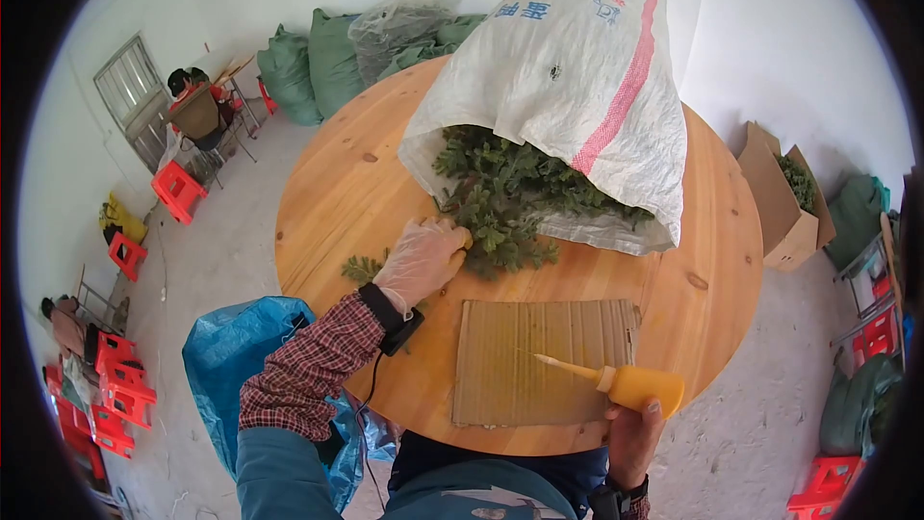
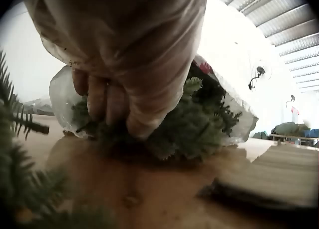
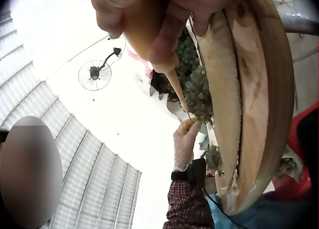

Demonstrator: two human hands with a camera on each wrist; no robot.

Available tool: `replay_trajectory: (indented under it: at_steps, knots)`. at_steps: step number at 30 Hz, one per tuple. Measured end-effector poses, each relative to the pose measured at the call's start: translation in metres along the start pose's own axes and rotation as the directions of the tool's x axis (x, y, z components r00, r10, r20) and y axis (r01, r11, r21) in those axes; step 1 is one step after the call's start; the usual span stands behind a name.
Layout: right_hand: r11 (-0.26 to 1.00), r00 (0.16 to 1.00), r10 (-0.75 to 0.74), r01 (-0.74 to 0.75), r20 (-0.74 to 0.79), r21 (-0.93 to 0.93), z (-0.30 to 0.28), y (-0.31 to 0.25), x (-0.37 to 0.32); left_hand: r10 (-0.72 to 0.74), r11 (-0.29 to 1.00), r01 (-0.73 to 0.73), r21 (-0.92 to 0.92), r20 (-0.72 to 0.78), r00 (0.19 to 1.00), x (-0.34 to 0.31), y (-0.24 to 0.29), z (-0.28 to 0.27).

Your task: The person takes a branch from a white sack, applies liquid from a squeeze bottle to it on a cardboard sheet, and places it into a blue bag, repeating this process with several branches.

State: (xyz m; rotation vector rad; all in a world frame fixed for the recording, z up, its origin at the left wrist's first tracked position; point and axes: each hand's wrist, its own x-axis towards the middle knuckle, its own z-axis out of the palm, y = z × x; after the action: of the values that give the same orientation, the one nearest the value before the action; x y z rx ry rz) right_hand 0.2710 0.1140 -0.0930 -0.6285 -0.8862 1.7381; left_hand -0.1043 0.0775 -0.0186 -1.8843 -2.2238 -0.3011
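Observation:
My left hand (image 1: 421, 265), in a thin clear glove, is at the mouth of a white woven sack (image 1: 549, 67). Its curled fingers pinch the edge of the green fir sprigs (image 1: 496, 231) spilling out; the fingertips are partly hidden among needles in the left wrist view. My right hand (image 1: 635, 438) holds a yellow squeeze bottle (image 1: 647, 387) at the table's front edge. The bottle's long thin nozzle (image 1: 563, 364) points left over a flat cardboard piece (image 1: 520, 327) with yellowish stains. A small loose sprig (image 1: 361, 270) lies left of my left hand.
The round wooden table (image 1: 327, 193) bears the sack and cardboard. A blue bag (image 1: 231, 347) hangs by its left edge. Green sacks (image 1: 337, 58) line the back wall, and a carton (image 1: 775, 212) with greenery stands right. Red stools (image 1: 178, 191) and a seated person (image 1: 202, 101) are at left.

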Motion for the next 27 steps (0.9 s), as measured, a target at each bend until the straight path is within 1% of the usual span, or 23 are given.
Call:
replay_trajectory:
  at_steps: [2,3,6,7,8,10,14,15,16,17,20,21,24,25,26,27]
  knots:
    - [1.0,1.0,0.012,-0.012,0.01,-0.003,0.0,-0.001,0.0,-0.037,0.998,0.04,-0.05,0.047,0.998,-0.002,0.006,-0.019]
    - [1.0,1.0,0.019,-0.019,0.016,-0.005,0.0,-0.001,0.0,-0.034,0.998,0.036,-0.05,0.054,0.998,-0.005,0.008,-0.028]
    - [1.0,1.0,0.002,-0.002,-0.005,0.014,0.006,-0.001,-0.001,-0.139,0.954,0.131,-0.27,-0.011,0.99,-0.016,0.015,-0.053]
    - [1.0,1.0,-0.008,0.008,-0.012,0.022,0.007,-0.001,-0.001,-0.136,0.954,0.13,-0.269,-0.007,0.991,-0.019,0.02,-0.056]
    - [1.0,1.0,-0.007,0.007,-0.016,0.023,0.008,-0.001,-0.001,-0.19,0.91,0.177,-0.375,0.002,0.982,-0.024,0.027,-0.058]
    - [0.999,0.999,-0.027,0.028,-0.024,0.022,0.009,-0.002,-0.001,-0.292,0.777,0.261,-0.573,0.04,0.955,-0.038,0.045,-0.057]
    - [0.998,0.998,-0.044,0.046,-0.046,0.038,0.014,-0.006,-0.001,-0.241,0.815,0.262,-0.516,0.109,0.964,-0.075,0.085,-0.054]
    - [0.998,0.997,-0.047,0.05,-0.055,0.047,0.015,-0.006,-0.001,-0.231,0.754,0.336,-0.565,0.252,0.94,-0.083,0.096,-0.057]
    - [0.998,0.997,-0.042,0.045,-0.064,0.042,0.015,-0.007,-0.001,-0.204,0.686,0.415,-0.597,0.39,0.898,-0.089,0.103,-0.057]
    - [0.999,0.998,-0.036,0.038,-0.06,0.039,0.015,-0.007,-0.002,-0.199,0.683,0.42,-0.598,0.4,0.895,-0.096,0.104,-0.053]
    - [0.999,0.998,-0.016,0.018,-0.061,0.032,0.012,-0.006,-0.003,-0.358,0.397,0.523,-0.755,0.397,0.845,-0.113,0.098,-0.046]
    - [1.0,0.998,-0.014,0.016,-0.059,0.02,0.01,-0.006,-0.003,-0.356,0.396,0.529,-0.751,0.406,0.842,-0.117,0.093,-0.045]
    - [1.0,0.999,-0.005,0.005,-0.053,0.0,0.009,-0.003,-0.003,-0.298,0.728,0.423,-0.539,0.306,0.904,-0.115,0.08,-0.051]
    - [1.0,0.998,-0.009,0.009,-0.054,-0.005,0.011,-0.003,-0.002,-0.3,0.727,0.427,-0.538,0.31,0.902,-0.113,0.079,-0.051]
    - [1.0,0.998,-0.014,0.014,-0.055,-0.01,0.012,-0.004,-0.002,-0.27,0.831,0.313,-0.46,0.157,0.95,-0.111,0.079,-0.049]
    - [1.0,0.998,-0.021,0.02,-0.057,-0.015,0.012,-0.004,-0.002,-0.213,0.913,0.201,-0.355,0.007,0.977,-0.108,0.08,-0.048]
